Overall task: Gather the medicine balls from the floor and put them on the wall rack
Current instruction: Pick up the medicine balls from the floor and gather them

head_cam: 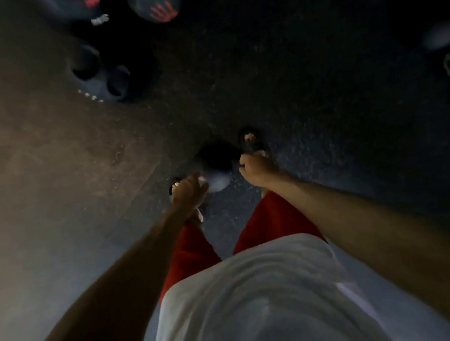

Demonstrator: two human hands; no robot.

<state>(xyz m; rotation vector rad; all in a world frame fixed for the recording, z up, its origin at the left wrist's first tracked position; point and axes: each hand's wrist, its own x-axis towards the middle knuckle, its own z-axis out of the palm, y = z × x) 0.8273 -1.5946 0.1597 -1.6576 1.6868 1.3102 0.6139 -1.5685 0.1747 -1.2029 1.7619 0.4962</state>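
Ball (pixel 215 168), dark and probably heavy, lies on the floor (pixel 325 132) at frame centre between left hand (pixel 190 192) and right hand (pixel 255 167); both open, neither gripping. Cup it low on opposite sides.

No text, number or brand name can be read anywhere; the picture is dark and blurred. The one clear sign is a red handprint (pixel 163 12) on a dark medicine ball (pixel 154 0) at the top centre of the frame. A second ball (pixel 73 5) at the upper left carries a red mark (pixel 92 1) and a white mark (pixel 100 19) (both too smeared to make out as letters).
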